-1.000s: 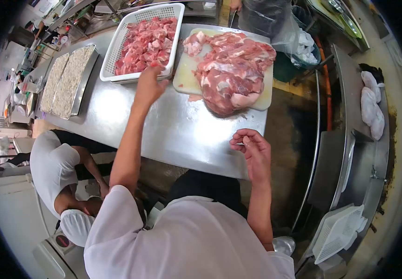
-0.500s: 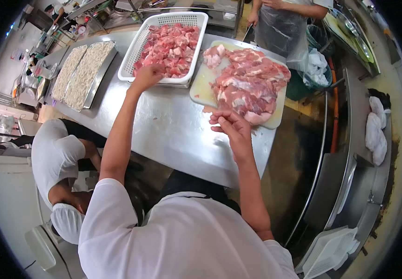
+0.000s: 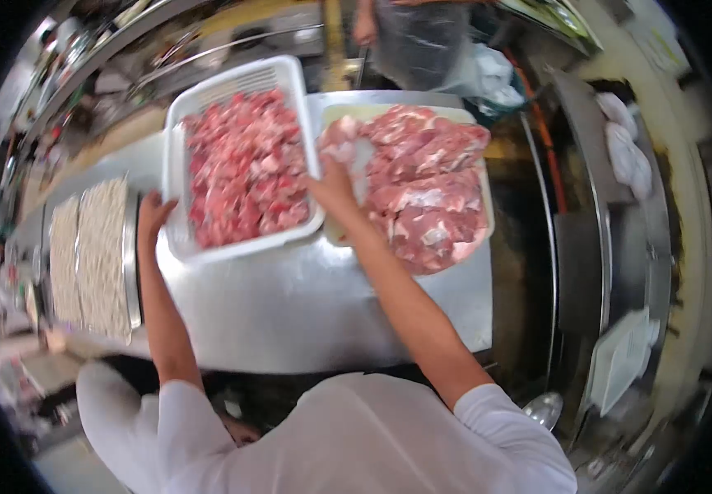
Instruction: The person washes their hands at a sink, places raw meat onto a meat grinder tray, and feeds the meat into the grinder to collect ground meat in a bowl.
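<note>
A white plastic basket [image 3: 176, 177] full of cut chunks of raw meat [image 3: 245, 165] sits on the steel table. My left hand [image 3: 153, 216] is at its left side, fingers hooked at the rim. On the opposite side my right hand [image 3: 333, 191] grips the right rim, thumb towards the meat. Right of the basket, large raw meat pieces [image 3: 426, 181] are piled on a pale cutting board [image 3: 488, 216]. A smaller pale lump of meat [image 3: 341, 136] lies at the board's left, just beyond my right hand. The undersides of both grips are hidden.
Two metal trays of a pale, lumpy food [image 3: 101, 255] stand on the steel table [image 3: 290, 309] at left. Across the table is a person in a clear plastic apron [image 3: 422, 45]; another in white [image 3: 113, 412] bends at my left. A steel counter [image 3: 578, 255] runs along the right.
My left hand has moved from the meat to the basket's left side. My right hand has gone from the board's near edge to the right rim. The view has shifted.
</note>
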`<state>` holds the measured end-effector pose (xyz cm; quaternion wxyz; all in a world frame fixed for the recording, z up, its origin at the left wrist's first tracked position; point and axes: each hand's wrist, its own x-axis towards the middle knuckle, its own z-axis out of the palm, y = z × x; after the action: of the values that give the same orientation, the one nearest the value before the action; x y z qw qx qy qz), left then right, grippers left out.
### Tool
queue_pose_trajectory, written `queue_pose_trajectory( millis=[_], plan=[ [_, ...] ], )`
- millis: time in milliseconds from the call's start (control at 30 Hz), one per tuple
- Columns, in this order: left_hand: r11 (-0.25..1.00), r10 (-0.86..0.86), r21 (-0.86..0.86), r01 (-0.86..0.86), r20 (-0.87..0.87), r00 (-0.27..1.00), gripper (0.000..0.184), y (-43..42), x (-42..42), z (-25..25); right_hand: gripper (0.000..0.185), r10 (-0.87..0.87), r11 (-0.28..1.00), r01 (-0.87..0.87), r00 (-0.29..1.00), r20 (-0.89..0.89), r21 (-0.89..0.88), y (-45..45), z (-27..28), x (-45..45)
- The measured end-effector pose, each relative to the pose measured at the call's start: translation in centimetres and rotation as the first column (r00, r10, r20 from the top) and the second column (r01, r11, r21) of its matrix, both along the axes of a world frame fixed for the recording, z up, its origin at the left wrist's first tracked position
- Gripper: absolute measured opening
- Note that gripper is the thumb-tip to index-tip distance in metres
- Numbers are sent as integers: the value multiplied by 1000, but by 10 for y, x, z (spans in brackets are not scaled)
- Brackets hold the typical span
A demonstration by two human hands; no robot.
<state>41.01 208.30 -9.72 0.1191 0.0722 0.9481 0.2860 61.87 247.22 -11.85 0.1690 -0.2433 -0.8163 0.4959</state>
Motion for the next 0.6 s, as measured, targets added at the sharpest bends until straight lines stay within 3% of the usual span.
queue_pose_trajectory(
  millis=[33,67,133,167,200,233,267,333,400,500,533,600],
  plan=[
    [989,38,143,-46,58,998,33,14,16,17,57,15,990,-17,1000,-10,-138,3,-2,-10],
    [884,16,464,-61,99,995,30,16,14,-2,57,24,961,-31,999,-28,-275,4,-4,-16],
    [936,89,339,-96,35,995,29,16,7,-11,49,-41,936,40,999,3,-349,3,-10,-29],
    [934,25,356,-41,50,998,30,4,-13,-31,45,-2,953,-2,1000,-11,-303,8,-9,-30],
    [915,76,391,-103,84,994,29,-6,-26,-46,40,34,964,-39,999,-22,-264,10,-4,-29],
    [928,27,370,-40,39,999,27,-13,-38,-57,36,16,942,-35,998,-60,-334,8,-2,-29],
    [826,25,561,-47,46,999,29,-2,-24,-48,32,10,918,-51,994,-106,-394,6,2,-30],
    [857,55,501,-122,147,988,31,-19,-47,-62,31,-62,923,12,991,-118,-385,3,7,-33],
    [848,52,515,-127,159,986,28,0,-18,-22,30,-58,914,8,992,-112,-406,3,21,-25],
    [819,65,563,-115,107,992,29,11,4,4,23,-82,980,13,934,-347,-198,2,9,-18],
    [807,66,583,-95,71,995,29,14,8,12,20,-72,983,13,944,-321,-185,5,13,-9],
    [788,71,614,-49,-11,997,29,21,19,41,18,-95,956,-17,926,-364,-292,9,45,23]
  ],
)
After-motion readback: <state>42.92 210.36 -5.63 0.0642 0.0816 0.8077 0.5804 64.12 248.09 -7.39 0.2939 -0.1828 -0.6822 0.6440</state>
